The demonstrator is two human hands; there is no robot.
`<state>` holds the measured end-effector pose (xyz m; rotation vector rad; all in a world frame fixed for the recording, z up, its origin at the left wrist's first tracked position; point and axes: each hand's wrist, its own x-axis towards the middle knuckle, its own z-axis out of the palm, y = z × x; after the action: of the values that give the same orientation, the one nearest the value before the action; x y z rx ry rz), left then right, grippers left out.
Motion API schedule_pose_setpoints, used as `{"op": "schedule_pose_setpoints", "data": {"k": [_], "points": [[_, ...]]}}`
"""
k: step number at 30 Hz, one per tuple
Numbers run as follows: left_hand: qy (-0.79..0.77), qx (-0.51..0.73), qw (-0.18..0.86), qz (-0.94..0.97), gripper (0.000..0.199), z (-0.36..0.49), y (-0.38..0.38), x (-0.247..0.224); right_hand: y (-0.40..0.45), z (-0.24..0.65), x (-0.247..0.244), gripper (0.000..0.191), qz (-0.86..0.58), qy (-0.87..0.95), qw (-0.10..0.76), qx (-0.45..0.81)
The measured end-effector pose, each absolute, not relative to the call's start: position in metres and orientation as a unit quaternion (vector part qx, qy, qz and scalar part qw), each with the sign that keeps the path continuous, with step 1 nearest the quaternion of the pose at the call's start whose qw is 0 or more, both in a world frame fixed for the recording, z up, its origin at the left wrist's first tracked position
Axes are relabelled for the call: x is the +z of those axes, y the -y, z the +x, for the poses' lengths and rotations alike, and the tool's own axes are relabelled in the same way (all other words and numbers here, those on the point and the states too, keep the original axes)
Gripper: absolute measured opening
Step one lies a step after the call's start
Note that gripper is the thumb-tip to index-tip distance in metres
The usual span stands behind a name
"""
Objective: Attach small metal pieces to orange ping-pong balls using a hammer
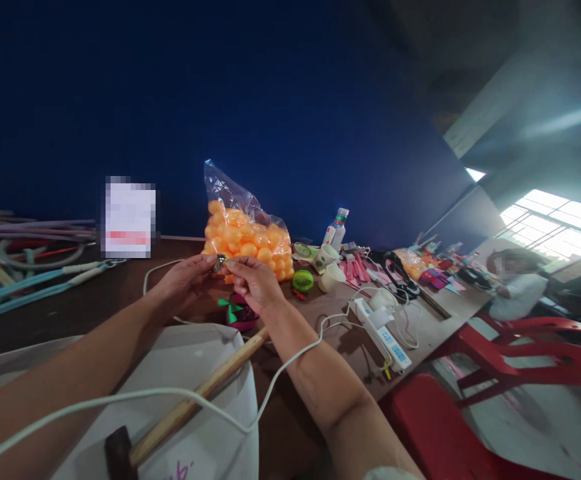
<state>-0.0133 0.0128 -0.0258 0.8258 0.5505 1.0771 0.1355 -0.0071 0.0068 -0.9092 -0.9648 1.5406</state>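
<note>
**Head view: both hands pinch one small metal piece over a cluttered table**

Head camera looks down along two bare forearms. Nearest, a wooden-handled hammer lies across a white sheet, and a white cable runs over the right forearm. Just beyond, a small toy with a green bow sits on the brown table under the hands.

Left hand and right hand meet above the table edge, fingers narrowed to a pinch on a small metal piece held between them; what it is cannot be told.

Directly behind the hands stands a clear bag of orange balls. To its right are a green disc, white cups, a plastic bottle and a white power strip. At far left lie coloured ropes. Red chairs stand to the right, and far off another person sits at the table's end.
</note>
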Motion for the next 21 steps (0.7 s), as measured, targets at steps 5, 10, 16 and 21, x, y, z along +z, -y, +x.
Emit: {"op": "schedule_pose_setpoints", "data": {"k": [5,10,16,21], "points": [[-0.247,0.49,0.745,0.379,0.015,-0.0142,-0.0147,-0.0296,0.0069,0.135,0.0066,0.02,-0.381,0.402,0.527,0.644],[-0.251,0.489,0.743,0.382,0.016,-0.0152,-0.0168,-0.0336,0.0065,0.1342,0.0053,0.021,-0.372,0.401,0.533,0.646],[-0.25,0.488,0.748,0.374,0.016,-0.0148,-0.0152,-0.0313,0.0058,0.1337,0.0042,0.016,-0.382,0.405,0.535,0.635],[-0.265,0.495,0.744,0.362,0.015,-0.014,-0.0118,-0.0262,0.0051,0.1343,0.0028,0.016,-0.379,0.41,0.534,0.635]]}}
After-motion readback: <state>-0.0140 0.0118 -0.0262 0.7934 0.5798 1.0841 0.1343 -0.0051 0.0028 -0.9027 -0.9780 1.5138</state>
